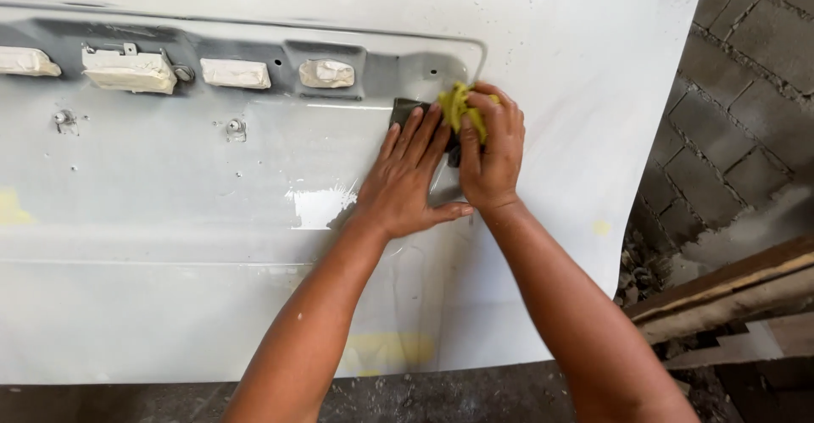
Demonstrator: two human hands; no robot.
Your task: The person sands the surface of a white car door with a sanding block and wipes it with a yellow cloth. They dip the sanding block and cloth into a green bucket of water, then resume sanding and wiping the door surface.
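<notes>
Up close, the right hand (490, 147) has its fingers (500, 105) clamped on a yellow cloth (454, 105), bunched against the white panel (170, 219). The left hand (407, 177) lies flat with fingers (413, 135) together, their tips on a dark pad (405, 111) just beside the cloth. 4 masked blocks (129, 71) sit well off toward the left.

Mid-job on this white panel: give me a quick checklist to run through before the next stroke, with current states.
1. Left hand flat on the dark sanding pad: ok.
2. Right hand gripping the yellow cloth: ok.
3. Cloth touching the white panel: cannot tell, fingers cover it.
4. Wet patch wiped off: not ok, it shines.
5. Masked blocks in the recess, apart from both hands: ok.
</notes>
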